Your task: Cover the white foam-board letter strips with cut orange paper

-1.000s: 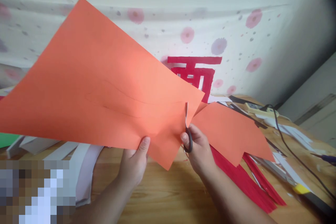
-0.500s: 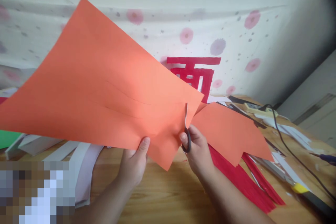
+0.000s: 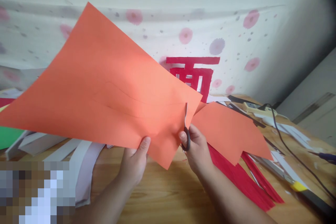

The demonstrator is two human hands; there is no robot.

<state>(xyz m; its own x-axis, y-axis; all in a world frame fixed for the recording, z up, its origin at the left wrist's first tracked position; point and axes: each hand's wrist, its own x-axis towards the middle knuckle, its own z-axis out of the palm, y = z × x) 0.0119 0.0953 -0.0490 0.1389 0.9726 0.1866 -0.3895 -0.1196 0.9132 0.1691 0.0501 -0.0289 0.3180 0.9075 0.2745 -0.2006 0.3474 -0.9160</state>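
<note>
A large orange sheet of paper (image 3: 105, 63) is held up above the table, tilted, with faint curved pencil lines across its middle. My left hand (image 3: 135, 159) pinches its lower edge, thumb on top and fingers hidden behind. In my right hand (image 3: 198, 150) is a pair of scissors (image 3: 186, 136) with black handles. One blade shows in front of the sheet near its right corner; the other blade is hidden behind the paper. Beyond my right hand lies a second orange piece of paper (image 3: 228, 129) with a notched edge.
A red cut-out character (image 3: 193, 61) stands against the flowered cloth (image 3: 147, 31). Red strips (image 3: 225, 171), a yellow-black utility knife (image 3: 301, 187), a screwdriver (image 3: 327, 157) and a power strip (image 3: 258, 109) with a cable lie on the right. White paper strips (image 3: 81, 161) lie left.
The sheet's upper corner has shifted slightly right and down, and its left part has swung a little. Both hands and the scissors stay nearly in place.
</note>
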